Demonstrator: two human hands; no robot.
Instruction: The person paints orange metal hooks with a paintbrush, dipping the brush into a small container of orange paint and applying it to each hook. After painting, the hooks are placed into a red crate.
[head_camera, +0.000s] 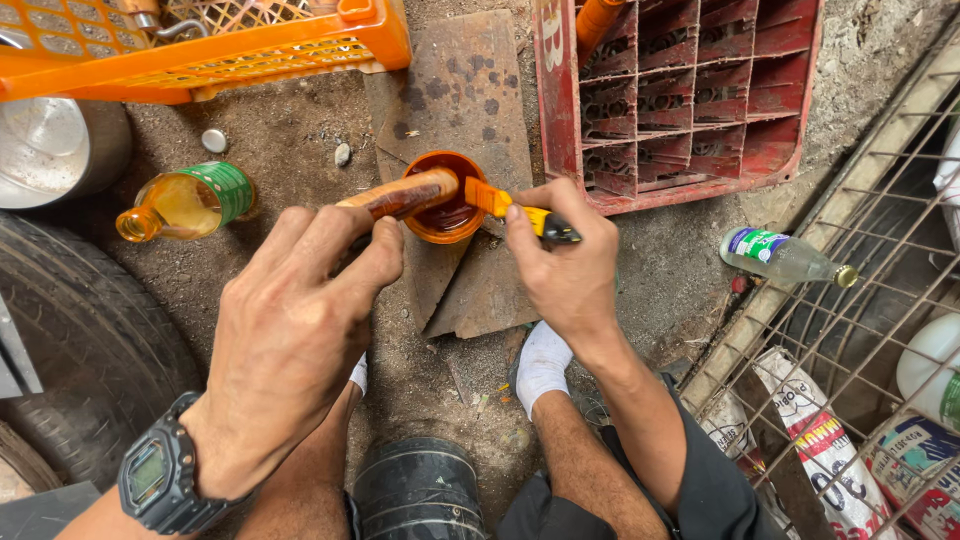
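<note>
1. Nearest to us, our left hand (300, 320), with a dark digital wristwatch (160, 478) on its wrist, is closed around the near end of a long rounded stick wet with reddish-brown coating (400, 195). The fingers wrap it so we cannot see how much of the stick lies inside the fist.

2. Our right hand (568, 262) sits slightly farther out and is pinched narrow around the dark handle of a small yellow-and-orange paintbrush (510, 207).

3. The stick's long axis runs from the left fist up and to the right, and its far tip rests over the rim of a small round orange cup of dark red-brown liquid (445, 205). The cup stands on a rusty flat metal plate (465, 100) on the ground.

4. The brush's long axis runs from the right hand up and to the left, so its orange bristles meet the stick's tip at the cup. Both tools converge there, just beyond both hands and between them.

5. The right hand seems to be the nearer to the cup.

6. Farther off lie a green-labelled glass bottle of amber liquid (190, 202) to the left and a red plastic bottle crate (690, 95) to the right.
</note>
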